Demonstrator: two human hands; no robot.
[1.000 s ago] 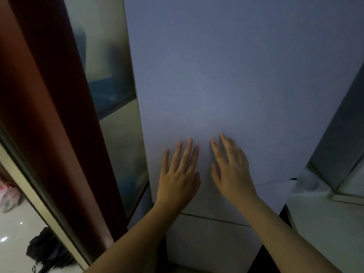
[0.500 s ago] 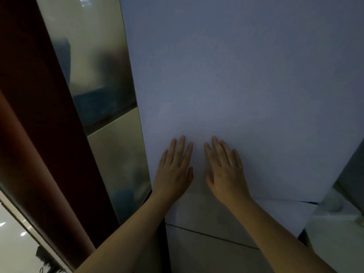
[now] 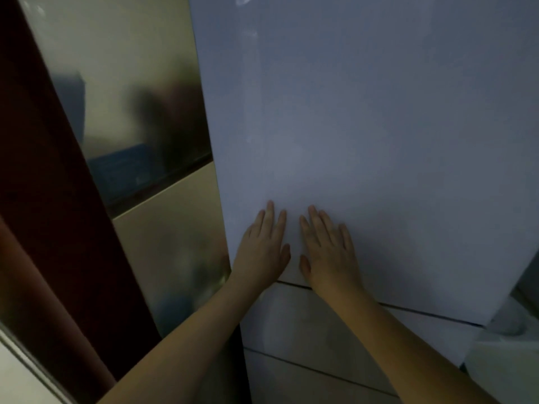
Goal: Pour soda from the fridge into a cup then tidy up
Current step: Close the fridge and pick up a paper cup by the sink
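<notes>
- The fridge door point(image 3: 364, 141), plain pale blue-white with no readable brand or writing, fills the middle and right of the view and lies shut against the drawer front point(image 3: 306, 325) below.
- Left hand point(image 3: 261, 252) and right hand point(image 3: 329, 255) lie flat side by side near the door's bottom edge, fingers straight and close together, holding nothing.
- Since half a second ago the gap at the door's bottom right corner has narrowed.
- A glossy beige panel point(image 3: 163, 249) and a dark red frame point(image 3: 58, 228) stand to the left.

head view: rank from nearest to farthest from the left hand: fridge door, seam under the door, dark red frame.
1. fridge door: under the left hand, palm flat on it.
2. seam under the door: just below the wrist.
3. dark red frame: far left, past the glossy panel.
</notes>
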